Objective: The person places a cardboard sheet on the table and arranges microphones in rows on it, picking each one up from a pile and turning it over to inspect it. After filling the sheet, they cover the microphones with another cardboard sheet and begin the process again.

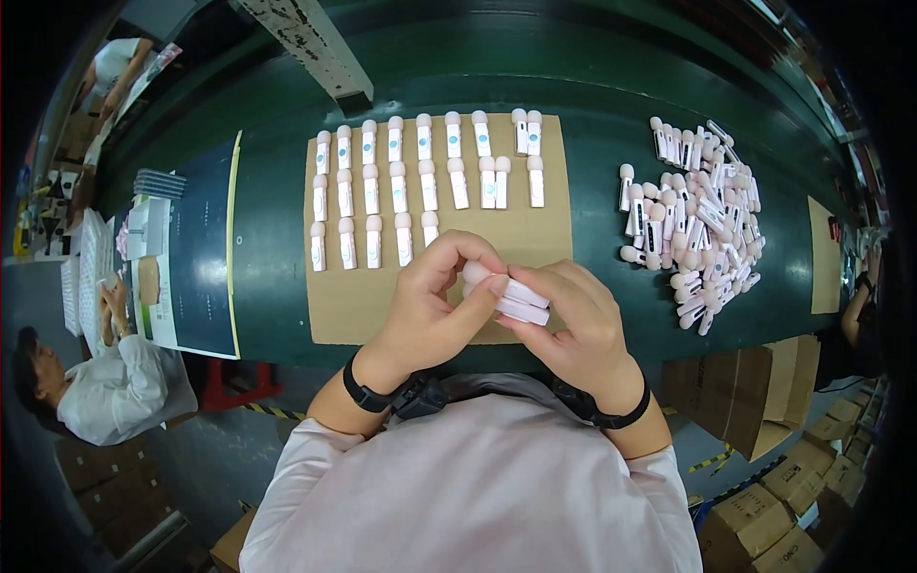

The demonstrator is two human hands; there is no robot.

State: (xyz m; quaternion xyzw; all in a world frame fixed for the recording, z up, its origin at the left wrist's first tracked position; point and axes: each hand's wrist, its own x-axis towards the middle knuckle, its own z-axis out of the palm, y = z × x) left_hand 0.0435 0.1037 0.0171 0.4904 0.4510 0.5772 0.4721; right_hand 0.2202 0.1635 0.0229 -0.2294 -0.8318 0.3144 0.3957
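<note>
Above the near part of a tan cardboard sheet (373, 315), my two hands come together around a pair of small pale pink clip-on microphones (523, 304) with round foam tops. My left hand (435, 301) pinches them near the foam ends, thumb and forefinger closed. The fingers of my right hand (580, 310) are closed on the body end, partly covering it. Beyond them, more such microphones (399, 191) lie on the cardboard in three rough rows, foam tops pointing away; some show a blue round mark. Two pairs lie side by side in the rows.
A loose heap of microphones (702, 224) lies on the green table (597, 134) at right. A metal post (315, 53) rises at the back. Open cardboard boxes (740, 392) stand at lower right. A person in white (124, 392) sits at left beside a dark blue board (203, 248).
</note>
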